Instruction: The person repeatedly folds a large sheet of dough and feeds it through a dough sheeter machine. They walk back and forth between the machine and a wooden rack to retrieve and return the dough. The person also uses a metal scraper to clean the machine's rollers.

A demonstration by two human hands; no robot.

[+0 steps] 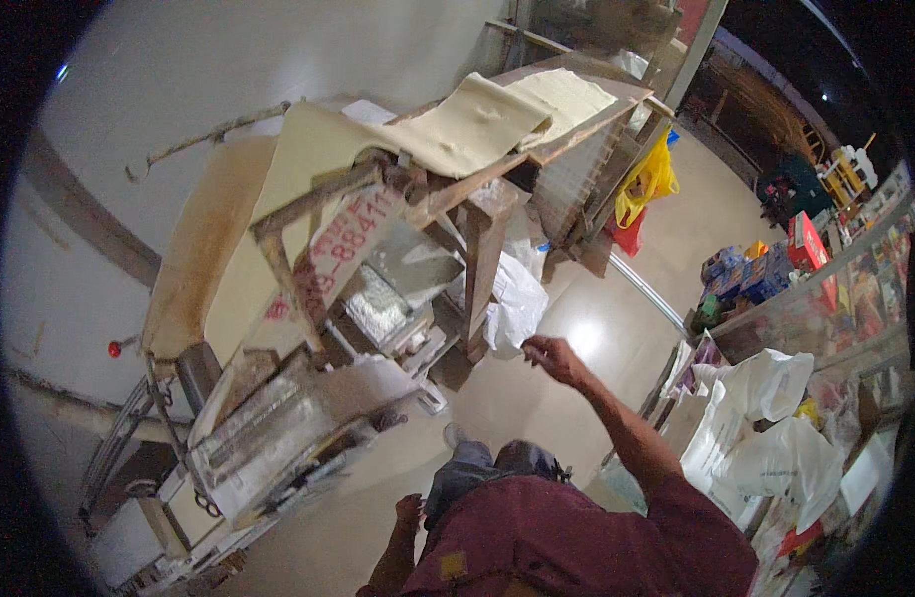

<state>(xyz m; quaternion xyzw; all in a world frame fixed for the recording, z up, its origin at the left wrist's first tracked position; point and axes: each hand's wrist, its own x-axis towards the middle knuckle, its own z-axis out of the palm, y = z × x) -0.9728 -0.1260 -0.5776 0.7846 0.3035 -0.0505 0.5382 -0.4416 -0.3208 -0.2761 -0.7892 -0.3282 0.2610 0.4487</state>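
My right hand reaches forward over the floor, fingers loosely curled in, with no object visible in it. In the picture it is just beside a white plastic bag that hangs or stands by a wooden table leg. Low at my left side is my left hand, small and partly dark; how its fingers lie does not show. Ahead to the left, a pale dough sheet drapes over a sheeting machine. Its folded upper part, a thick dough sheet, lies on a wooden table, beside a second flat dough sheet.
A yellow plastic bag hangs off the table's far end, above a red bag. White bags crowd the right side, near a glass case and blue boxes. A grey wall stands at the left.
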